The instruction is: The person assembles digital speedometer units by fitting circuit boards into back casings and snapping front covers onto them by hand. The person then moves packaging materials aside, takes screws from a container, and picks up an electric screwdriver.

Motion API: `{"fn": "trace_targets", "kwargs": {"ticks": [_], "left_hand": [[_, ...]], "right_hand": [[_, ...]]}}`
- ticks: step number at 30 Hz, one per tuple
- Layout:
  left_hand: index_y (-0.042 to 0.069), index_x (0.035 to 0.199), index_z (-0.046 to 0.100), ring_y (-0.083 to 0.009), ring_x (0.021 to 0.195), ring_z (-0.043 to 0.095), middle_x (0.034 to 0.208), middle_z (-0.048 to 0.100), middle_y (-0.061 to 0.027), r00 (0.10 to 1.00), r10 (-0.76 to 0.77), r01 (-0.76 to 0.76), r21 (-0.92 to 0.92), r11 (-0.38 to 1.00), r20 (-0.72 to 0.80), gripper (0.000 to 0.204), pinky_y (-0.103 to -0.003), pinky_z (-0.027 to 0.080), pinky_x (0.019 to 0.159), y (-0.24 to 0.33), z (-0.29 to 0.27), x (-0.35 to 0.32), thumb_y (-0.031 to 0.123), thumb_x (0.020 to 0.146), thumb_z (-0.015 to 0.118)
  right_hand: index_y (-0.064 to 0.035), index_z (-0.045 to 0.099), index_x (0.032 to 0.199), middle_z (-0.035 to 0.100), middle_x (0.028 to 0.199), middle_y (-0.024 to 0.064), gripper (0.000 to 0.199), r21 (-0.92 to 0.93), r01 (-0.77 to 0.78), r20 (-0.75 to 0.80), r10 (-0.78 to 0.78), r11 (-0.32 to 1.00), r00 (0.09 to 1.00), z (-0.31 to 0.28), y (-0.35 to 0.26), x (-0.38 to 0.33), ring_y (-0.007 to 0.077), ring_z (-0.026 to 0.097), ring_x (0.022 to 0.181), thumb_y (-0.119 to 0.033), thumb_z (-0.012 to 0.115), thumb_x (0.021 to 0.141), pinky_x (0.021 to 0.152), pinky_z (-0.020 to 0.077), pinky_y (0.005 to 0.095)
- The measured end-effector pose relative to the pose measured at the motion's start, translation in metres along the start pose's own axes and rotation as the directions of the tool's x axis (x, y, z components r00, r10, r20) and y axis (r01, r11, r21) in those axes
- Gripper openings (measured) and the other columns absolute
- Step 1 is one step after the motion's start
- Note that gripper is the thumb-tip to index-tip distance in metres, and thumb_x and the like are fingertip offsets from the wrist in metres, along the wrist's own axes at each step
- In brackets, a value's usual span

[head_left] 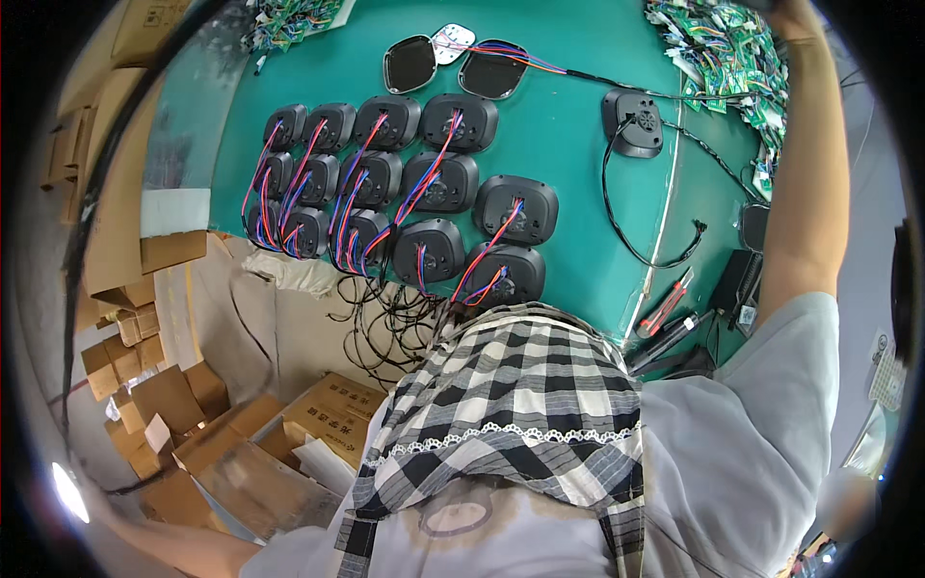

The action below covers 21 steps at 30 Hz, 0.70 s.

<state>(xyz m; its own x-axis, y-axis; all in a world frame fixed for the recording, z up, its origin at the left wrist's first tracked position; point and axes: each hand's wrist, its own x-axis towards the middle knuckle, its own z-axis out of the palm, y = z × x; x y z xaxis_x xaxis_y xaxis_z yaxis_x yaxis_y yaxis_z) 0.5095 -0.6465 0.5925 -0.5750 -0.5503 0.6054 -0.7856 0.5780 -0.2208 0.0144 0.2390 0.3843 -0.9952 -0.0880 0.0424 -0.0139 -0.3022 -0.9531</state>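
Observation:
My right arm stretches up along the right side, and my right hand (796, 17) is cut by the top edge, beside a pile of green circuit boards (723, 58). A dark thing shows by it, too little to name; its fingers are hidden. My left forearm (183, 549) runs out to the lower left rim, where the hand is lost from view. Rows of black rounded housings (438, 183) with red and blue wires lie on the green table mat (578, 125). Apart from them, to the right, sits a black housing (633, 122) with a black cable.
Two dark rounded panels (409, 64) and a white plate (453, 43) lie at the back. A red utility knife (665, 303) and a black box (737, 279) are near right. Black cables (385, 318) hang at the front edge; cardboard boxes (328, 414) stand lower left.

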Motion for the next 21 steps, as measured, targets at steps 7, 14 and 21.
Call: {"fn": "trace_targets", "kwargs": {"ticks": [7,14,21], "left_hand": [[0.000,0.092,0.065,-0.0172,0.065,0.057,0.082,0.065,-0.0062,0.616,-0.098,0.434,-0.233,0.871,0.782,0.025,-0.031,0.047,0.057,0.045,0.139,-0.164,0.024,0.089,0.057],[-0.003,0.084,0.065,-0.0208,0.061,0.060,0.070,0.065,-0.0125,0.245,0.138,0.231,-0.196,0.953,0.960,0.026,-0.036,0.046,0.055,0.074,0.340,-0.395,0.022,0.083,0.066],[-0.002,0.085,0.067,-0.0319,0.083,0.065,0.085,0.067,-0.0210,0.078,0.374,-0.356,-0.325,0.876,0.924,0.037,-0.041,0.050,0.074,0.245,0.246,-0.416,0.031,0.070,0.072]], "right_hand": [[-0.0021,0.052,0.117,0.063,0.094,0.0090,0.045,-0.306,-0.238,0.106,0.281,0.922,0.954,-0.022,0.122,0.005,0.0191,0.063,0.085,-0.008,0.065,0.074,0.082,0.0522,0.0355],[-0.0014,0.061,0.106,0.067,0.090,0.0081,0.038,-0.361,-0.462,0.226,0.557,0.810,0.799,0.022,0.272,-0.013,0.0163,0.066,0.075,0.002,0.067,0.069,0.072,0.0555,0.0307],[-0.0053,0.060,0.114,0.067,0.099,0.0077,0.052,-0.623,-0.569,-0.017,0.718,0.536,0.696,-0.011,0.321,-0.027,0.0187,0.065,0.085,-0.001,0.073,0.064,0.078,0.0538,0.0337]]}}
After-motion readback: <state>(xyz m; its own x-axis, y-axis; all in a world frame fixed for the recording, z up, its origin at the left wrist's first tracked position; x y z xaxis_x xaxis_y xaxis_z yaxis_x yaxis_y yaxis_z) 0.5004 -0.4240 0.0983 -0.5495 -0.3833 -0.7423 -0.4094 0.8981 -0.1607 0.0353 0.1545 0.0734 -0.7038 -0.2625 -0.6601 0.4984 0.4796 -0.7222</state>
